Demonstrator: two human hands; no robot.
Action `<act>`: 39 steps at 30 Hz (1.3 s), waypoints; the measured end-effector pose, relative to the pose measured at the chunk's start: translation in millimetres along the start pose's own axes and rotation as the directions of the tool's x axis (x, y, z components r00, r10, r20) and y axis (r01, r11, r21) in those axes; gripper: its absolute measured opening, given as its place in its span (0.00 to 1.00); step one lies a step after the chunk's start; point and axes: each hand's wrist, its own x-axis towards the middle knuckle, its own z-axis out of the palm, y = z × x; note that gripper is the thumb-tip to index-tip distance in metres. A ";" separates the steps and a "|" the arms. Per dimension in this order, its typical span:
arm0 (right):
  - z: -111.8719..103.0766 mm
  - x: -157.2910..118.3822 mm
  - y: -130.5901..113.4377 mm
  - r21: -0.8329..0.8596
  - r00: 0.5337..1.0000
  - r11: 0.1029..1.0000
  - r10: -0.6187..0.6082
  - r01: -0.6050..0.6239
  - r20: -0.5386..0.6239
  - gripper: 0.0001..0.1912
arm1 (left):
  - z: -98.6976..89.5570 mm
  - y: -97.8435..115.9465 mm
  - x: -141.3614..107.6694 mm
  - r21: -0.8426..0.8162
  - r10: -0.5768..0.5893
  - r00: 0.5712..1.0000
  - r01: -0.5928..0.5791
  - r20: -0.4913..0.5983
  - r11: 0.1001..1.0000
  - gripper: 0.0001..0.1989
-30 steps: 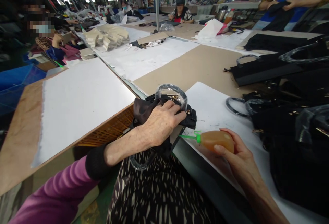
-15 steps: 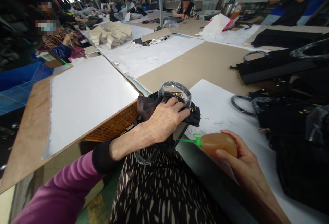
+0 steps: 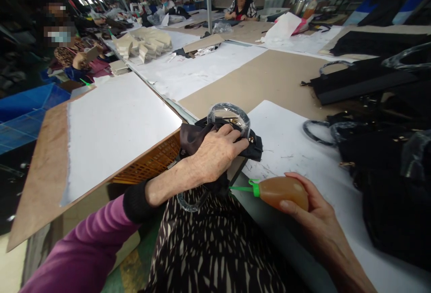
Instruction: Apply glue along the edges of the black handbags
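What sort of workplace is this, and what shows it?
Probably a bag workshop: black bags with wrapped handles lie heaped, the right hand holds a squeeze bottle, and a co-worker sits further back.

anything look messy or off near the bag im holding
Thin dark strands, possibly loose threads, lie scattered on the white sheet beside the black bag; they look like stray scraps. No spill shows around the bottle.

An orange basket (image 3: 146, 166) is sitting low, left of the grip. Farther left, a blue bin (image 3: 27, 99) is resting. Far past the grip, a gray pole (image 3: 208, 3) is standing up.
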 end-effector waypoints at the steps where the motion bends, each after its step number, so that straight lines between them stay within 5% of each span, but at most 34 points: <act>1: 0.2 -0.8 0.9 0.001 1.000 1.000 -0.002 0.002 0.002 0.33 | 0.6 -0.1 0.0 0.001 0.000 1.000 0.000 -0.001 1.000 0.14; 21: 0.8 -17.3 22.7 0.196 0.987 0.970 0.156 -0.145 -0.038 0.34 | 1.7 -0.7 2.7 0.034 0.017 1.000 -0.017 0.003 0.999 0.12; 39: 4.2 -27.7 16.8 0.221 0.975 0.957 0.210 -0.190 -0.073 0.34 | 1.5 -2.5 3.4 0.032 0.026 1.000 -0.026 -0.005 0.999 0.14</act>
